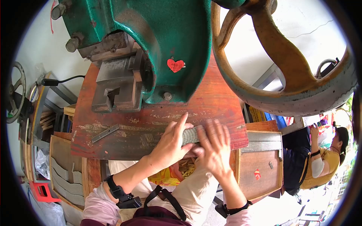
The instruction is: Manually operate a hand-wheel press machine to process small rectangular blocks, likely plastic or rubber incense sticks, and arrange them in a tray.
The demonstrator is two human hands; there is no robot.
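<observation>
Grey metal strips (190, 135), stacked edge to edge in a ribbed bundle, lie between the two hands on the worn red table (222, 105). The bundle's long axis runs left to right, from the left hand's (170, 142) fingers toward the right hand (215, 145). The left fingers curl around its left end, thumb underneath at the table edge, grasping it. The right fingers (217, 130) lie spread and flat over its right end, pressing rather than clenching; both hands touch it, so neither is nearer. Beyond the fingertips stands the green press (169, 34) with its steel die (117, 86). A single loose strip (105, 133) lies well left of the left fingers.
</observation>
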